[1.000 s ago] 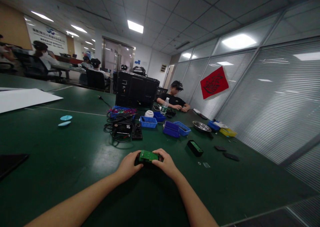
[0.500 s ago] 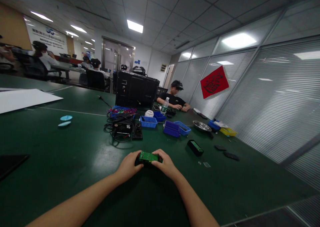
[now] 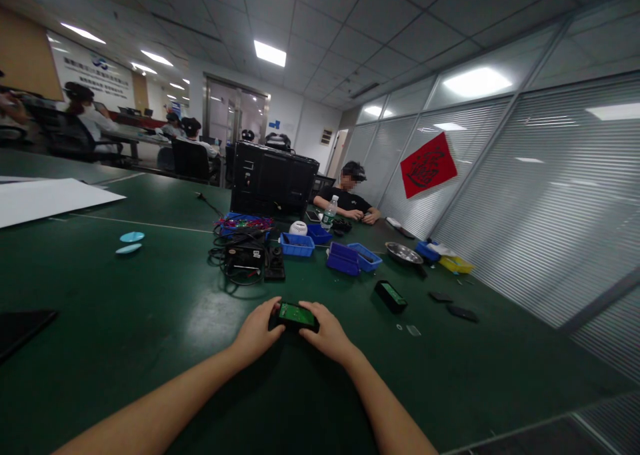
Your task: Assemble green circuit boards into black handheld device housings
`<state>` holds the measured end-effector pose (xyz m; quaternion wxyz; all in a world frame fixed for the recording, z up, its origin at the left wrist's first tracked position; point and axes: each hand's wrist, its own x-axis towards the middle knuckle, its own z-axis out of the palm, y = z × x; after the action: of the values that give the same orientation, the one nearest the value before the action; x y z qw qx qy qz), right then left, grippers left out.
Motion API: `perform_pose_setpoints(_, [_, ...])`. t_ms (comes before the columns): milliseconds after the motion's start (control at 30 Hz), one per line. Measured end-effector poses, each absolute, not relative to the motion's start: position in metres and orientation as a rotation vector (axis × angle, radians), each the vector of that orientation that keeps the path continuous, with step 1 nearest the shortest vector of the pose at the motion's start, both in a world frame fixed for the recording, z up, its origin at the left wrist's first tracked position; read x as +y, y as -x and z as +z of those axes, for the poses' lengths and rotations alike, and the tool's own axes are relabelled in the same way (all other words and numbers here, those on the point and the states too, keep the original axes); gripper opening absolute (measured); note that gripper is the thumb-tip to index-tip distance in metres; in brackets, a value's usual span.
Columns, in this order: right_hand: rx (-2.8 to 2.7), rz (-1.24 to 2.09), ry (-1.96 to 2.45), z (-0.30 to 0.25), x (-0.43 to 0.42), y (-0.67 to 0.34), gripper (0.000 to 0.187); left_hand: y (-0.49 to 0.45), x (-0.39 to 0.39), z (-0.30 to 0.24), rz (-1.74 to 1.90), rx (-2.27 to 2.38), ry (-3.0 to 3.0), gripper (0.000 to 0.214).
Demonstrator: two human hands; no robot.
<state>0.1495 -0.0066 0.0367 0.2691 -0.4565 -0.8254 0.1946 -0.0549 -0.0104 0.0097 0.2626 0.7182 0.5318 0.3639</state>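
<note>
Between my two hands is a black case (image 3: 285, 324) with a green circuit board (image 3: 299, 313) lying inside its rim. My left hand (image 3: 260, 328) grips the left end, its thumb along the near side and its fingers behind. On the right end, my right hand (image 3: 324, 328) is closed in the same way, thumb at the near edge. The far side of the case is hidden by fingers. To the right lies a similar black case with a green board (image 3: 391, 296).
A small ring (image 3: 399, 326) and a clear piece (image 3: 413, 330) lie right of my hands, with black flat parts (image 3: 463, 313) beyond. Ahead stand a black boxed device with cables (image 3: 245, 258), blue bins (image 3: 297, 244) and a metal bowl (image 3: 404, 253). Another person (image 3: 345, 198) sits across the table.
The circuit board, raised above the case half a second ago, now sits lower inside the case's rim. My right thumb has moved off the board to the near edge.
</note>
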Motion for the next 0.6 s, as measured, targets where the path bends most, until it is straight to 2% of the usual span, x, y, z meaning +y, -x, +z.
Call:
perform_pose_setpoints(367, [-1.666, 0.117, 2.004, 0.024, 0.033, -0.214, 0.057, 0.057, -0.011, 0.009, 0.958, 1.433, -1.922, 0.055])
perform_pose_setpoints(600, [-1.585, 0.189, 2.135, 0.031, 0.037, -0.229, 0.062, 0.057, -0.008, 0.003, 0.953, 1.415, -1.956, 0.053])
